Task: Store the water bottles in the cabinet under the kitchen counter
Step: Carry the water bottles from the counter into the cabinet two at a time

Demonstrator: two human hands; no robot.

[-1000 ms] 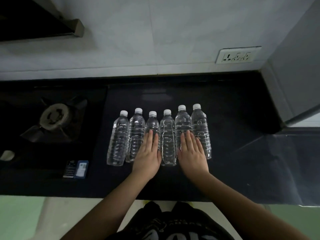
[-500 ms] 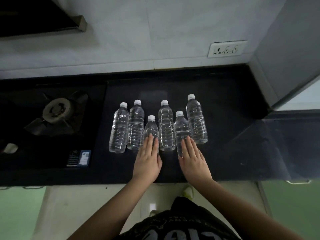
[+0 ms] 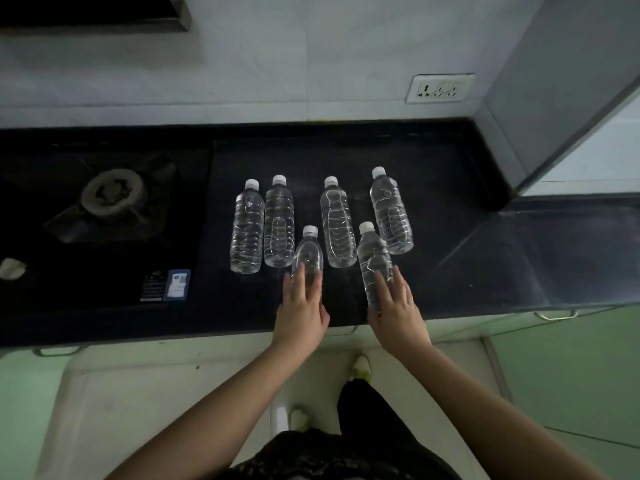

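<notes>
My left hand (image 3: 300, 308) and right hand (image 3: 398, 311) each lie flat-fingered on a clear plastic water bottle (image 3: 307, 258) nearest the black counter's (image 3: 467, 271) front edge; I should wrap fingers round before lifting.

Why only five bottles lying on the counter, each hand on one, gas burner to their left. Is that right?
Wrong count. The head view shows six bottles lying on the counter. The rest holds: the left hand rests on one, the right hand on another, and the gas burner is to their left.
</notes>
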